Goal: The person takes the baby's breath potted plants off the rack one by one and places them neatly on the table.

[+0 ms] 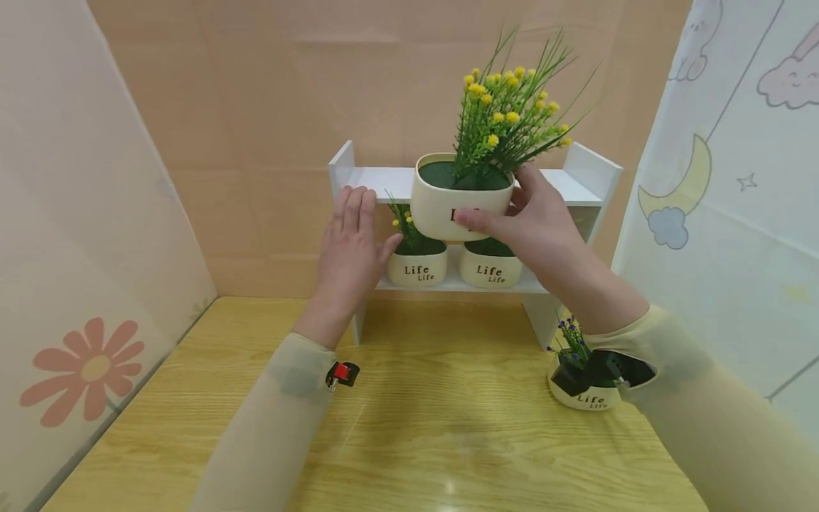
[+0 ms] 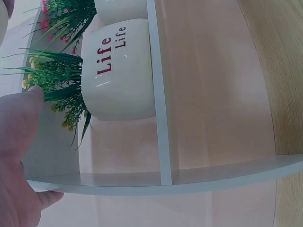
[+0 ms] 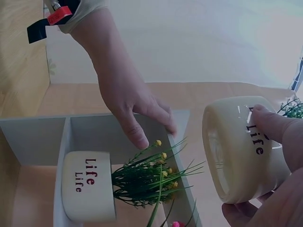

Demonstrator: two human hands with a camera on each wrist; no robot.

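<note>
Flowerpot (image 1: pixel 441 208) in right hand (image 1: pixel 544 226), near shelf edge (image 1: pixel 579 202)

right hand (image 1: pixel 542 226) grips 1 yellow-flowered pot (image 1: pixel 438 206)

Tabletop (image 1: pixel 448 427): yellow-brown, wood-grain lines running roughly crosswise; small bright reflection toward near edge. Beyond back edge: tan backdrop (image 1: pixel 269 142), faint fold creases. Along left edge: pale left panel (image 1: pixel 96 178). Print on it: large salmon flower (image 1: pixel 94 368), yellow centre, beside the edge; small faint greenish print (image 1: pixel 201 307) near back left corner. Beyond right side: white right panel (image 1: pixel 723 284). Prints on it: yellow crescent moon (image 1: pixel 687 188), blue-grey cloud (image 1: pixel 668 227) touching its lower part; outlined four-pointed star (image 1: pixel 746 183); pinkish eared cloud (image 1: pixel 793 84) higher up; faint yellow star (image 1: pixel 798 292) lower down, blurred.
</note>
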